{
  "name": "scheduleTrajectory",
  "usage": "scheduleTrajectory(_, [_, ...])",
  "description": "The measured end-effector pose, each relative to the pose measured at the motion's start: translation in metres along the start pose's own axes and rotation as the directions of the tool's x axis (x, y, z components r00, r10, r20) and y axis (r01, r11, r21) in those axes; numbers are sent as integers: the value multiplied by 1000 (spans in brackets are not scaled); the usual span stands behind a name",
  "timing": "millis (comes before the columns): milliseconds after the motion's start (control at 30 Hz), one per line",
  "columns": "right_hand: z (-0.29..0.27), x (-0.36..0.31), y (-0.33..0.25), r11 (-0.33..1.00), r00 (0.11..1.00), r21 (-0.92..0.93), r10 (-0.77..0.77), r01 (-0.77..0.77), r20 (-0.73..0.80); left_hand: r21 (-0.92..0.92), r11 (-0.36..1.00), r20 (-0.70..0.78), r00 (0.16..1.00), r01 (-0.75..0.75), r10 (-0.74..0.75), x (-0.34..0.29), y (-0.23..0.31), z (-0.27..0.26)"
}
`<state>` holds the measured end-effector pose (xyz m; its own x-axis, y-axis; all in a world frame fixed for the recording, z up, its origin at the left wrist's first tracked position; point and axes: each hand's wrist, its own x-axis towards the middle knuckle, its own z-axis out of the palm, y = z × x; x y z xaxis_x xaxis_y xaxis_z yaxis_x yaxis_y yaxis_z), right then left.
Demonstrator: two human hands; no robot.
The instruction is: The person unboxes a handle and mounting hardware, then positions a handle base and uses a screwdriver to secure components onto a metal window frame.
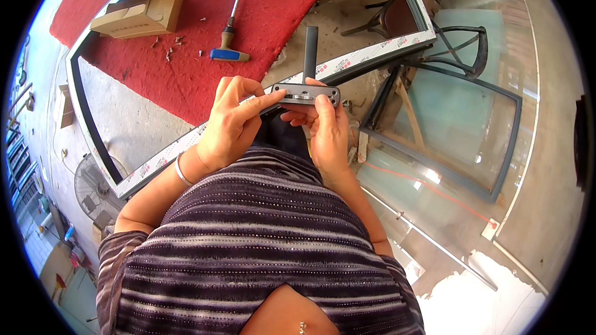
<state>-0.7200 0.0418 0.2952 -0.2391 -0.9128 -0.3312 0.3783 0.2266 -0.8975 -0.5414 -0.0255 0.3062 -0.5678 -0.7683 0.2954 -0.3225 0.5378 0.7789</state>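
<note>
A dark grey window handle [310,56] is held in front of my body, its lever pointing away from me. The underside of its base plate [304,94] faces up and shows a slotted metal mechanism with screw holes. My right hand [326,127] grips the right end of the base, thumb on top and fingers beneath. My left hand [233,121] reaches in from the left, its index fingertip touching the base's left end. The other left fingers are loosely bent, and no object shows in them. A white-filmed window frame [164,160] lies just beyond and below both hands.
On the red cloth [205,84] lie an open cardboard box [139,25], a blue-handled screwdriver [230,54] and several small metal parts. A fan [96,189] stands at left. To the right are a dark-framed glass panel [512,142], a chair [397,15] and an orange cord [428,186].
</note>
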Motion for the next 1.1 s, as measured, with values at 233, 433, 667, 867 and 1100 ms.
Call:
scheduleTrajectory(233, [9,5,1,1000,1000,-5,17,-17,-12,47,999,16,1000,11,-11,-3,-10,0])
scheduleTrajectory(433, [14,6,2,998,998,-61,32,-35,-59,345,926,51,988,-152,144,-4,-8,-2])
scheduleTrajectory(667, [18,6,0,993,996,-118,16,-27,-93,331,906,114,964,-265,240,-3,-13,-8])
scheduleTrajectory(867, [3,14,-8,995,985,-62,-84,75,-148,207,974,-71,992,-88,105,-10,-32,-25])
scheduleTrajectory(1100, [-66,-26,-11,998,972,-20,-65,62,-226,179,979,-12,995,102,-101,-30,-45,-31])
